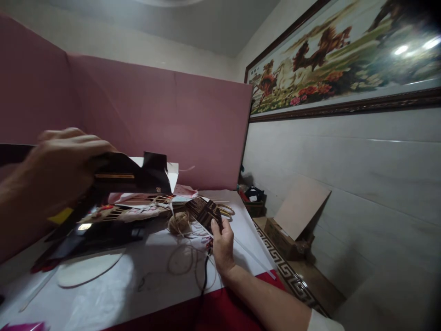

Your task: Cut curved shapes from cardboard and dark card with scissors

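Hands both full: left hand (58, 170) clamps a dark card sheet (138, 174) above the clutter (131, 211), and held by one edge it could sag and crease. Twine ball (178, 223) sits near the right hand (223, 246), which pinches a patterned strip (206, 212); loose loops (182, 261) could snag that wrist. White-covered worktop (155, 287), pink partition (165, 124) behind, framed horse picture (344, 59) on the right wall.

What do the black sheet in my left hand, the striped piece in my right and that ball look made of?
The black sheet: probably glossy card, folding stiffly with a white underside. The striped piece: likely thin card or paper, brown with pale lines, curling. The ball: rough tan twine, jute perhaps, loose strands trailing.
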`<action>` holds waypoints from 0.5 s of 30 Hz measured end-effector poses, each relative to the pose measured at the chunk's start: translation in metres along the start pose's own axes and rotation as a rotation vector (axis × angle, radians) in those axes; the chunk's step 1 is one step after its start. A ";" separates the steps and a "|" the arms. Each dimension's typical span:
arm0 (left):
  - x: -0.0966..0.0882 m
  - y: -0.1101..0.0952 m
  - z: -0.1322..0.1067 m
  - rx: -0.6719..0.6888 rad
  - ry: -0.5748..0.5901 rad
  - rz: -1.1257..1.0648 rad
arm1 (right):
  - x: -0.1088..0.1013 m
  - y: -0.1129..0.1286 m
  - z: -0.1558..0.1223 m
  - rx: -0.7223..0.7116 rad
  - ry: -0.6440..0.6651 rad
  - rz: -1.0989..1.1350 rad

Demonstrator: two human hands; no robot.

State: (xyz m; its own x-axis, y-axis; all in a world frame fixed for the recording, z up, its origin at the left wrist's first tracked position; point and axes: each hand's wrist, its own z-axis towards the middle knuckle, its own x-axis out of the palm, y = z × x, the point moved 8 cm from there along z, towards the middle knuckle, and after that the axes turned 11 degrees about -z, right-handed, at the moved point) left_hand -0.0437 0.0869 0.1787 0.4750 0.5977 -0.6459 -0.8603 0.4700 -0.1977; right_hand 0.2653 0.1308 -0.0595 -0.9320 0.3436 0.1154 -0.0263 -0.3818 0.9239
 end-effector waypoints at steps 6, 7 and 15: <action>0.027 -0.052 0.019 0.272 0.057 0.274 | -0.009 -0.002 0.008 -0.013 -0.058 -0.056; 0.032 -0.054 0.019 0.275 0.057 0.273 | -0.010 -0.002 0.010 -0.014 -0.067 -0.062; 0.046 -0.074 -0.016 0.399 0.085 0.173 | -0.017 0.007 0.030 -0.052 -0.099 -0.052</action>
State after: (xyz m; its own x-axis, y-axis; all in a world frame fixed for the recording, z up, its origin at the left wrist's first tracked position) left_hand 0.0389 0.0691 0.1515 0.2987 0.6423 -0.7058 -0.7791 0.5912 0.2084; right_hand 0.2916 0.1483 -0.0436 -0.8886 0.4463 0.1057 -0.0950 -0.4046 0.9095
